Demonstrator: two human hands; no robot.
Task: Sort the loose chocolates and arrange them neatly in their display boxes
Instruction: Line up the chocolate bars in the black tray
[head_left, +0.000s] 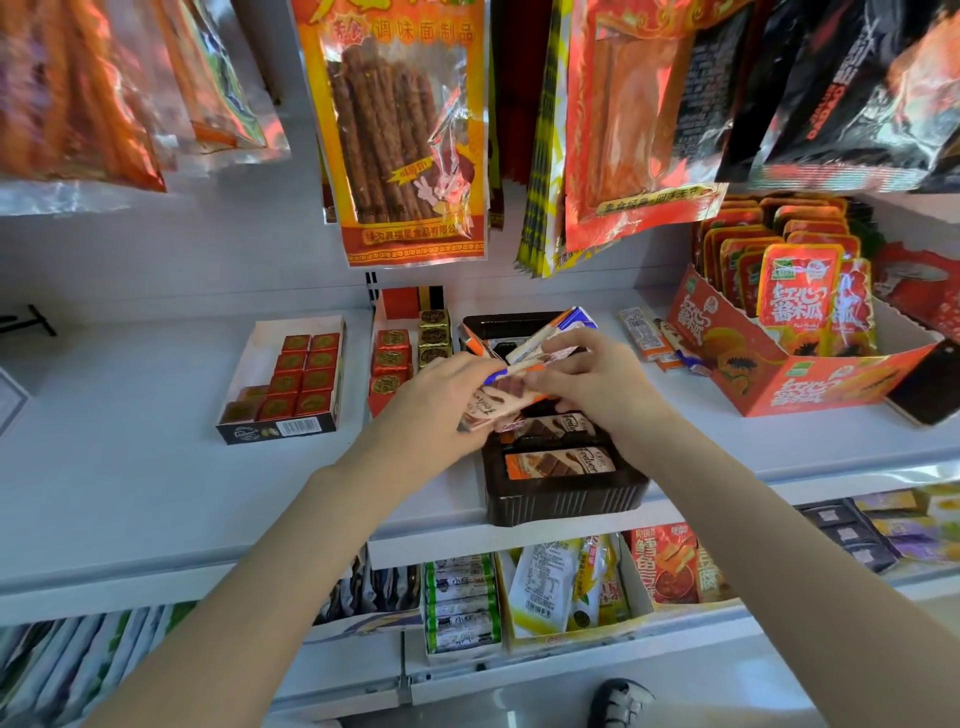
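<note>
Hands meet over the dark display tray (566, 499): our left hand (441, 395) and right hand (597, 379) are both closed on a small stack of wrapped chocolate bars (498, 402), forearms reaching in from below. Just beneath the hands, two bars (561, 462) already lie flat in the tray. Beyond the right hand, loose bars (654, 338) wait on the shelf (130, 415). Beyond the left hand, red foil squares (301, 376) fill a white box. We judge the sorting roughly midway.
</note>
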